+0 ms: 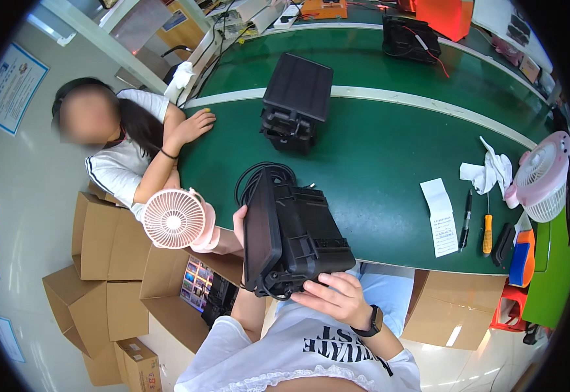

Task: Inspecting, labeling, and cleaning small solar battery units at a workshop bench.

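Note:
A black boxy plastic device (pixel 301 225) with a flat dark panel on its left face is held tilted at the table's near edge. My left hand (pixel 239 223) grips its left side; only some fingers show, the rest hidden behind the panel. The fingers of my right hand (pixel 336 297), with a dark watch on the wrist, are closed on its lower right corner. A coiled black cable (pixel 264 175) sits against the device's far side. Farther back on the table stands a similar black device (pixel 296 98), its panel on top.
A co-worker's hand (pixel 197 125) rests on the green table (pixel 376 166) at left. A pink fan (pixel 175 219) stands near me. At right lie a paper slip (pixel 439 219), pen (pixel 466 222), orange-handled screwdriver (pixel 487 235) and another fan (pixel 541 170). Cardboard boxes (pixel 112 261) stand at left.

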The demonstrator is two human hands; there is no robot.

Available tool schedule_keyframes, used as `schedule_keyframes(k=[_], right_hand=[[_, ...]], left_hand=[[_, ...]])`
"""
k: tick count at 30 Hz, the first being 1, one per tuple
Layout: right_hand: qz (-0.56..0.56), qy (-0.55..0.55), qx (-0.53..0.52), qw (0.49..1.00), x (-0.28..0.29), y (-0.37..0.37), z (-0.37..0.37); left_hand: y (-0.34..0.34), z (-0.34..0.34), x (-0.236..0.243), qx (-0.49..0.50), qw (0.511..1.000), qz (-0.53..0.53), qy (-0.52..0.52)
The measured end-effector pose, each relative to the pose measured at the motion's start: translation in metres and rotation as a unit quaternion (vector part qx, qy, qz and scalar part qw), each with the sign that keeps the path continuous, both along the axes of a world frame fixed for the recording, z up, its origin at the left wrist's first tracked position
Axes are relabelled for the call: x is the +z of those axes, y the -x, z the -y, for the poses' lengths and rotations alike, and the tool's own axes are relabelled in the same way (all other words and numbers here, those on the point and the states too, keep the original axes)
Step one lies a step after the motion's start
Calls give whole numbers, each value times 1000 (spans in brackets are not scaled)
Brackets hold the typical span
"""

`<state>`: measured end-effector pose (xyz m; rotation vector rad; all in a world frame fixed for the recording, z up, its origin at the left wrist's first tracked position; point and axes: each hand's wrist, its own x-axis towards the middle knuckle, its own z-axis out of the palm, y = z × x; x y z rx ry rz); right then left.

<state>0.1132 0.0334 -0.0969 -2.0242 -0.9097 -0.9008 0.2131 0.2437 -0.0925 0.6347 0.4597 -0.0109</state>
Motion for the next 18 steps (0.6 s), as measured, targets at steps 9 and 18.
schedule_keyframes(k=[9,18], right_hand=[[27,79,26,996,-4,0,-2],[18,55,117,991,0,-9,12]], left_hand=[[-12,-19,-14,-35,998,-6,47],[-17,-36,-34,-122,981,78,131]])
